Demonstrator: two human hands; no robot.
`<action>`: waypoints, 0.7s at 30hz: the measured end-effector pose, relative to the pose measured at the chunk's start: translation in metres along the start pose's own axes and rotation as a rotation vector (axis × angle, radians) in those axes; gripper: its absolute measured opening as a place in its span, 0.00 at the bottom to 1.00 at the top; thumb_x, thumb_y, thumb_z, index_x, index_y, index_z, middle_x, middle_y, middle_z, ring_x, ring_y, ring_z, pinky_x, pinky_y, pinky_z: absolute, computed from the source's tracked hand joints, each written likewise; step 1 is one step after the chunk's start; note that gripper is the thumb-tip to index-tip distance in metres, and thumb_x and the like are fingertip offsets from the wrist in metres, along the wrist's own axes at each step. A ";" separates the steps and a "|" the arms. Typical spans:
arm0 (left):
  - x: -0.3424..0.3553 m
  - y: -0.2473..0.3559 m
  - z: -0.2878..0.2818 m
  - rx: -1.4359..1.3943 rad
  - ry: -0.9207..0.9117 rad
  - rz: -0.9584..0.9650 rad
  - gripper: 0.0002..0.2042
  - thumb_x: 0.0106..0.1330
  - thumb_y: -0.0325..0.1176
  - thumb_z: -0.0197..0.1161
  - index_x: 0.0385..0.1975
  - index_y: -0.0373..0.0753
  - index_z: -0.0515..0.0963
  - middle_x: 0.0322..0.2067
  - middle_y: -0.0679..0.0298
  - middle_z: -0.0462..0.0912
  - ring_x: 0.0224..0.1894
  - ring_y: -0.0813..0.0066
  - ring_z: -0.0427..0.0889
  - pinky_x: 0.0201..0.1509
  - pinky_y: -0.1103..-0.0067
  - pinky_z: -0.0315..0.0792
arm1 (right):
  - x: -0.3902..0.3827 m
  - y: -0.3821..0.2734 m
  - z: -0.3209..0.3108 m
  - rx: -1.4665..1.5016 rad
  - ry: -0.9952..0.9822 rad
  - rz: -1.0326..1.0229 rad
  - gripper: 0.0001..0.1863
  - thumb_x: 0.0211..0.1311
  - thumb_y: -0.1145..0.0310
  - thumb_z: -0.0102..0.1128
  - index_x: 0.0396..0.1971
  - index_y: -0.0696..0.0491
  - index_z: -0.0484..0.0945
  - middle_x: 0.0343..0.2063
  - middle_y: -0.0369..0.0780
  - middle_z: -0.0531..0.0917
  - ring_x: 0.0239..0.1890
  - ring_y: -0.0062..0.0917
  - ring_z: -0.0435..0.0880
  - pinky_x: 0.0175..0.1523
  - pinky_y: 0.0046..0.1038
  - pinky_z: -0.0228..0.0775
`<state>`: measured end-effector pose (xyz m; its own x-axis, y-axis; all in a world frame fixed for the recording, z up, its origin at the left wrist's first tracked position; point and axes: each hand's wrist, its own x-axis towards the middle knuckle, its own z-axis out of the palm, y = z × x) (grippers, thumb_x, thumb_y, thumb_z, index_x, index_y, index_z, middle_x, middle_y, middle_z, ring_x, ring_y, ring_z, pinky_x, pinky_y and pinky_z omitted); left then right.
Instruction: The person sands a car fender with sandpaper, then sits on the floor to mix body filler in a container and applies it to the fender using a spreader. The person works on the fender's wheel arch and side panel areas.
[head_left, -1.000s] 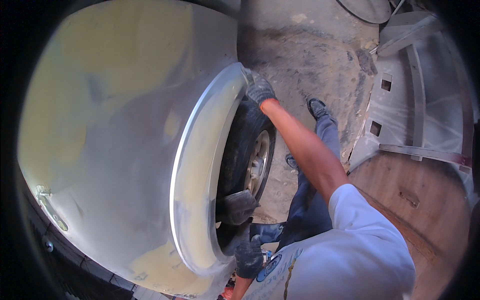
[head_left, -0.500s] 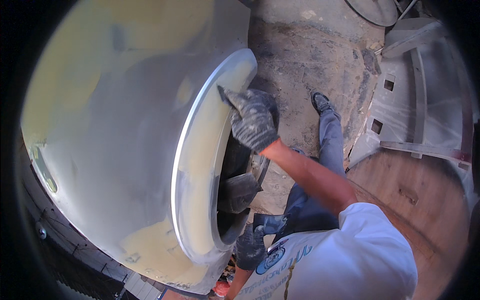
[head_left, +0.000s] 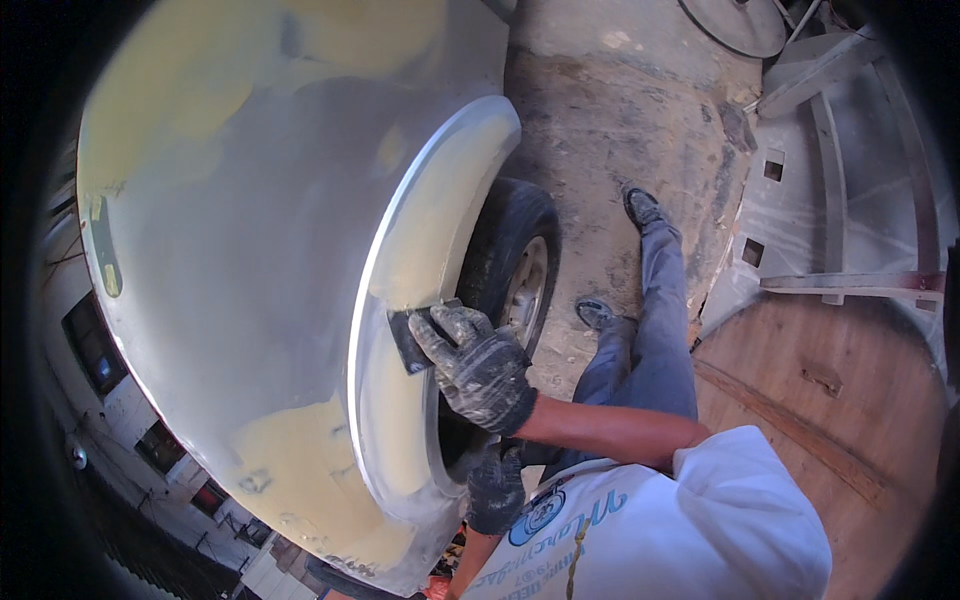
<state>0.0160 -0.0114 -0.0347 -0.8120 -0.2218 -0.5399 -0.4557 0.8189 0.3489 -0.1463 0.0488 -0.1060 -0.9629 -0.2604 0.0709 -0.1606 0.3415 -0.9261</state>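
1. A small dark pad (head_left: 408, 343) is held by the gloved right hand (head_left: 480, 372); it is pressed to the outer face of the wheel-arch flare (head_left: 402, 430), about midway along its curve.
2. The right fingers are laid over the pad, slightly parted; the thumb's position cannot be told.
3. The flare is coated in pale yellow and grey, and its outer edge is caught by bright light.
4. The gloved left hand (head_left: 495, 488) is positioned beside the flare's lower end, near the wheel opening. Its fingers are seen bunched, but whether anything is gripped by them cannot be told.
5. The tyre (head_left: 512, 222) is partly covered from view by the flare and the right hand; a spoked metal rim (head_left: 527, 285) is shown within it.
6. The large body panel (head_left: 270, 230) beside the flare is marked with grey and yellowish patches.
7. A white shirt (head_left: 660, 510), blue trousers (head_left: 665, 310) and dark shoes (head_left: 645, 205) are worn by the person; the shoes are planted on a stained floor (head_left: 600, 140).
8. At the right, a wooden board (head_left: 770, 375) is seen below a grey framed structure (head_left: 875, 190).
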 end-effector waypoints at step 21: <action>-0.011 0.005 -0.005 0.062 -0.060 -0.040 0.13 0.70 0.38 0.47 0.34 0.32 0.72 0.30 0.47 0.76 0.35 0.48 0.74 0.39 0.64 0.66 | 0.079 0.094 -0.002 0.094 0.211 0.080 0.30 0.51 0.74 0.53 0.58 0.50 0.68 0.49 0.48 0.75 0.51 0.40 0.73 0.59 0.38 0.64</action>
<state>0.0207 -0.0079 -0.0236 -0.7693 -0.2250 -0.5980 -0.4627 0.8416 0.2786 -0.2378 0.0624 -0.1869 -0.9973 -0.0382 0.0624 -0.0703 0.2652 -0.9616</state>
